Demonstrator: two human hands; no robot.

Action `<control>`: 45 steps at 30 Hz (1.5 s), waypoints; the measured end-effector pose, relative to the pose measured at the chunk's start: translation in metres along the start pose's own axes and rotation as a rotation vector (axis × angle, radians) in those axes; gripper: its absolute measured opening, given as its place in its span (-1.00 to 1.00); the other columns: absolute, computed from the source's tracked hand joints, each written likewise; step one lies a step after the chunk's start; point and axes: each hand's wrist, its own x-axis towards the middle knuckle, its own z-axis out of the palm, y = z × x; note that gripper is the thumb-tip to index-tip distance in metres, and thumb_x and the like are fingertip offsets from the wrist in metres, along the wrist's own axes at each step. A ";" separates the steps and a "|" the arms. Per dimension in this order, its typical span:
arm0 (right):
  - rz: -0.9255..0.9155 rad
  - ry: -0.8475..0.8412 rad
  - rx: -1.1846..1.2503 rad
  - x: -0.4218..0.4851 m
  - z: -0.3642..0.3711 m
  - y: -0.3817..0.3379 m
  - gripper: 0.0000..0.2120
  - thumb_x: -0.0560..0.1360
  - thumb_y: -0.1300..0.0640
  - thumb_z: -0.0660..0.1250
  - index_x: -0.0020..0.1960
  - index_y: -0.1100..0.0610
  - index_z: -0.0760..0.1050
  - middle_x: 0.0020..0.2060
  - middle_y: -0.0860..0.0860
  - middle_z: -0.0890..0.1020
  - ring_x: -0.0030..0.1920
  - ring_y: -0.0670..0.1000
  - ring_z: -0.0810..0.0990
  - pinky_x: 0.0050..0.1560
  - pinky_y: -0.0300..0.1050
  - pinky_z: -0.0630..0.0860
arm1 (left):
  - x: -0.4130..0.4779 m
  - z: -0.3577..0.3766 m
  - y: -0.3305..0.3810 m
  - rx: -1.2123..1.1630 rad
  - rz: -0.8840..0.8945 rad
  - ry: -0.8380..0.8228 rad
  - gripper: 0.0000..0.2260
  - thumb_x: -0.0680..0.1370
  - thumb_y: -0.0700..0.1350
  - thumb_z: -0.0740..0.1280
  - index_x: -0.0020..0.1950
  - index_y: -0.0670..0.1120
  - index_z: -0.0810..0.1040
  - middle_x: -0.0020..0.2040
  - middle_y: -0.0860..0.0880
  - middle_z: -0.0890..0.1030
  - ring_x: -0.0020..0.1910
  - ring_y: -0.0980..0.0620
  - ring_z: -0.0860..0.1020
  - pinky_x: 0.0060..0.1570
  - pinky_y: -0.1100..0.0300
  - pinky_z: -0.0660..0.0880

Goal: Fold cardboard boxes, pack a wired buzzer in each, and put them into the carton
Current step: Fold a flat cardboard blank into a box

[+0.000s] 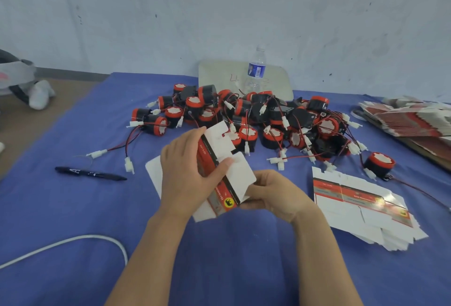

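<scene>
A partly folded red-and-white cardboard box is held above the blue cloth at the centre. My left hand grips it from the left, thumb pressing a white flap. My right hand holds its lower right end, fingers curled under it. Behind it lies a heap of black-and-red wired buzzers with white connectors. One buzzer sits apart on the right. A stack of flat box blanks lies to the right of my hands. No carton is in view.
A black marker lies on the left of the blue cloth. A white cable curves at the lower left. A water bottle stands on a white board at the back. More flat blanks are piled at the far right.
</scene>
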 end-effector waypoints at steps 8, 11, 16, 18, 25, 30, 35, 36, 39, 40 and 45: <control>-0.136 0.650 -0.088 0.017 0.000 0.007 -0.80 0.50 0.36 0.26 -0.16 0.18 0.63 -0.21 0.16 0.69 -0.14 0.11 0.69 -0.11 -0.06 0.66 | -0.006 0.007 0.012 -0.078 0.023 -0.222 -0.17 0.38 0.28 0.39 0.52 -0.02 0.17 0.42 0.07 0.35 0.39 0.10 0.28 0.32 0.20 0.26; -0.219 0.747 0.078 0.015 0.003 0.003 -0.80 0.57 0.14 0.30 -0.19 0.12 0.61 -0.22 0.12 0.68 -0.13 0.05 0.66 -0.12 -0.15 0.64 | -0.007 0.010 0.014 -0.091 0.038 -0.268 -0.39 0.45 0.14 0.40 0.44 0.05 0.28 0.34 0.14 0.42 0.30 0.13 0.37 0.18 0.30 0.35; -0.325 0.447 0.279 0.014 0.011 -0.011 -0.46 0.43 -0.39 0.15 0.24 -0.10 0.53 0.18 -0.13 0.61 0.26 -0.16 0.51 0.30 0.00 0.39 | -0.004 0.000 0.023 -0.474 -0.096 -0.228 -0.77 0.54 0.10 0.31 0.19 0.19 0.46 -0.01 0.36 0.59 -0.02 0.34 0.54 -0.13 0.51 0.40; -0.377 0.371 0.218 0.014 0.014 -0.016 -0.55 0.52 -0.29 0.18 0.31 -0.11 0.45 0.21 -0.15 0.59 0.26 -0.18 0.50 0.29 -0.01 0.43 | -0.002 -0.004 0.025 -0.623 -0.197 -0.230 -0.75 0.47 0.14 0.30 0.13 0.18 0.47 -0.10 0.35 0.61 -0.11 0.34 0.57 -0.21 0.51 0.43; -0.459 0.375 0.176 0.007 0.021 -0.013 -0.55 0.35 -0.05 0.35 0.22 -0.26 0.38 0.00 -0.01 0.67 -0.04 -0.12 0.65 -0.10 -0.29 0.55 | 0.000 -0.007 0.020 -0.851 -0.318 -0.216 -0.45 0.36 0.10 0.38 0.35 0.13 0.40 0.12 0.17 0.61 0.03 0.19 0.62 -0.14 0.32 0.56; -0.405 0.301 0.181 0.006 0.021 -0.010 -0.54 0.34 -0.10 0.38 0.21 -0.23 0.37 0.00 0.04 0.66 -0.06 -0.08 0.67 -0.14 -0.25 0.58 | 0.000 -0.009 0.017 -0.894 -0.377 -0.209 -0.55 0.31 0.15 0.40 0.17 0.13 0.48 0.06 0.14 0.64 -0.06 0.16 0.65 -0.25 0.37 0.54; -0.331 0.236 0.186 0.008 0.020 -0.006 -0.79 0.43 -0.06 0.37 0.06 -0.23 0.54 -0.02 0.01 0.67 -0.03 0.01 0.68 -0.14 -0.18 0.58 | -0.001 -0.007 0.013 -0.862 -0.445 -0.217 -0.53 0.27 0.21 0.40 0.08 0.04 0.47 -0.07 0.14 0.67 -0.16 0.10 0.67 -0.28 0.29 0.57; -0.305 0.212 0.208 0.008 0.019 -0.006 -0.80 0.42 -0.05 0.36 0.05 -0.18 0.55 -0.03 0.02 0.67 -0.04 0.01 0.68 -0.14 -0.17 0.58 | -0.001 -0.007 0.012 -0.877 -0.471 -0.247 -0.53 0.26 0.21 0.41 0.08 0.03 0.48 -0.08 0.11 0.68 -0.15 0.07 0.68 -0.25 0.24 0.59; -0.235 0.153 0.262 0.008 0.015 -0.004 -0.66 0.38 -0.06 0.41 0.07 0.08 0.50 -0.09 0.00 0.68 -0.07 0.00 0.67 -0.15 -0.17 0.59 | -0.001 -0.008 0.007 -0.995 -0.556 -0.394 -0.57 0.25 0.17 0.46 0.04 0.05 0.54 -0.07 -0.02 0.69 -0.10 -0.04 0.68 -0.20 0.13 0.62; -0.215 0.147 0.264 0.008 0.014 -0.004 -0.56 0.36 -0.08 0.42 0.08 0.18 0.46 -0.10 0.02 0.68 -0.08 0.00 0.67 -0.15 -0.16 0.59 | -0.001 -0.010 0.004 -1.023 -0.561 -0.452 -0.61 0.26 0.16 0.46 0.03 0.08 0.56 -0.05 -0.04 0.69 -0.08 -0.05 0.68 -0.18 0.12 0.62; -0.175 0.203 0.270 0.009 0.018 -0.005 -0.62 0.44 -0.07 0.42 0.09 0.19 0.54 -0.08 0.05 0.69 -0.07 0.01 0.67 -0.15 -0.17 0.58 | -0.003 -0.006 0.005 -0.917 -0.510 -0.399 -0.64 0.32 0.23 0.38 0.05 0.14 0.56 -0.03 0.03 0.67 -0.06 0.03 0.67 -0.14 0.17 0.60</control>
